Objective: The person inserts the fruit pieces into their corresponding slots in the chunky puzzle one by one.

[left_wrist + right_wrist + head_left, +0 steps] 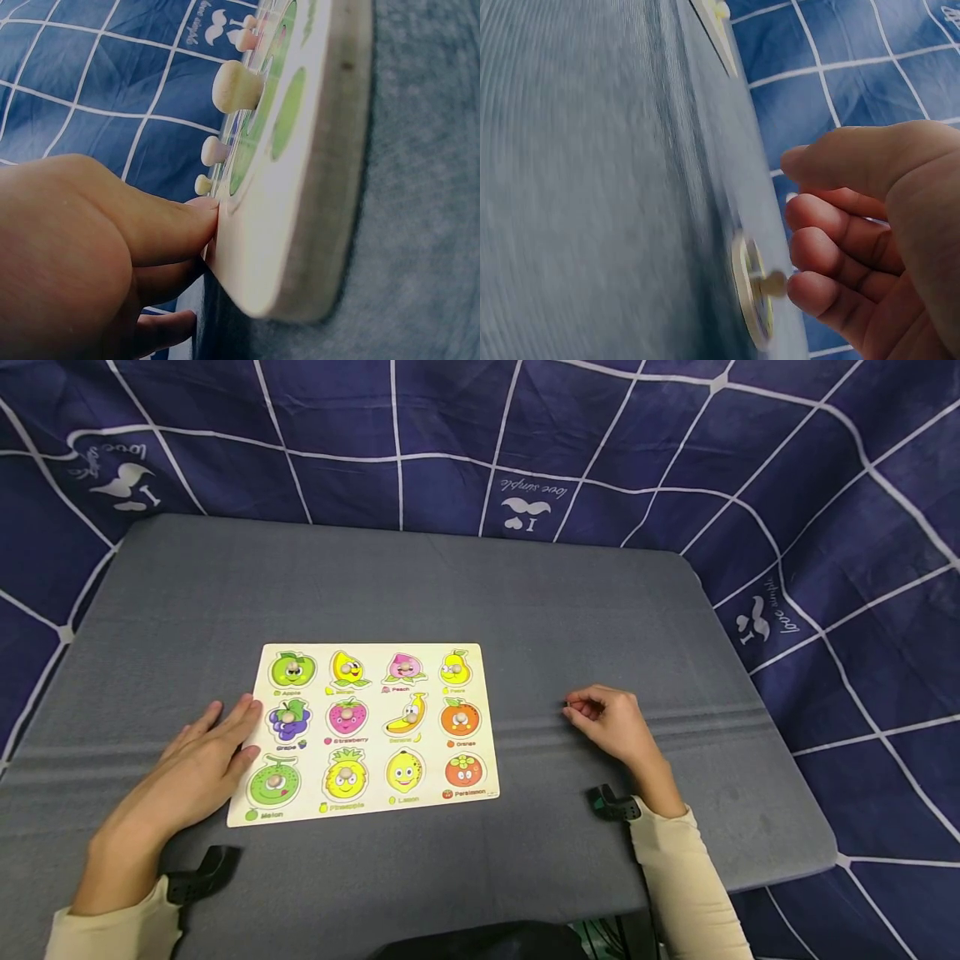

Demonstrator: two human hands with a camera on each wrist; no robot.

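Note:
A cream wooden fruit puzzle board [375, 693] lies on the grey table, its colourful fruits set in rows. My left hand [197, 772] lies along the board's left side with fingers extended. Its thumb [176, 229] touches the board's edge near the melon [273, 783], as the left wrist view shows. Away to the board's right, my right hand [617, 727] hovers with loosely curled fingers and holds nothing. Just below those fingers, a small knobbed puzzle piece [750, 289] lies on the table in the right wrist view. The hand hides that piece in the head view.
The padded grey table [420, 577] has a crease running across it. A navy curtain with white grid lines [450, 427] hangs behind and along the right side. Black wrist devices [202, 872] are strapped at both cuffs.

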